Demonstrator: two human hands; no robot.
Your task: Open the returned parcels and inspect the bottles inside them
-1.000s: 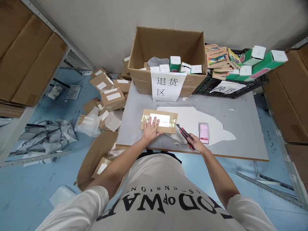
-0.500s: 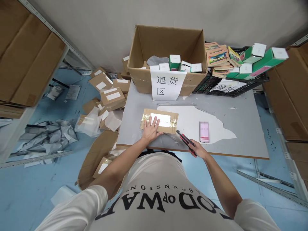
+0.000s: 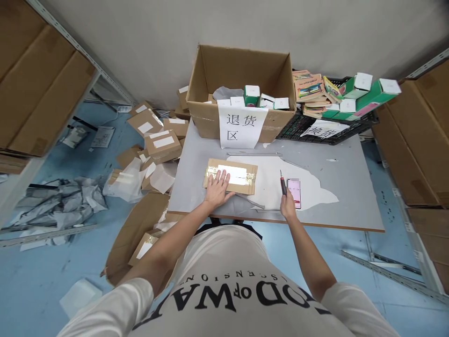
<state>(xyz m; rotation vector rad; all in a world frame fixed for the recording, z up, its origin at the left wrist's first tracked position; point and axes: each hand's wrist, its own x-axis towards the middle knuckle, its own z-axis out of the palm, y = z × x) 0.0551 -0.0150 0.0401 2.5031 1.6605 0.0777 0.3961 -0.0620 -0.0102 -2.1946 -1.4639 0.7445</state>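
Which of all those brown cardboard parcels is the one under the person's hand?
The taped parcel with the white label, lying flat on the grey table. The left hand rests on its near edge. The other parcels lie heaped on the floor left of the table.

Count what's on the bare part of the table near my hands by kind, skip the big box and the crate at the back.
Taped cardboard parcel, under the left hand: 1
Utility knife, held in the right hand: 1
Phone, lying beside the knife: 1
Total: 3
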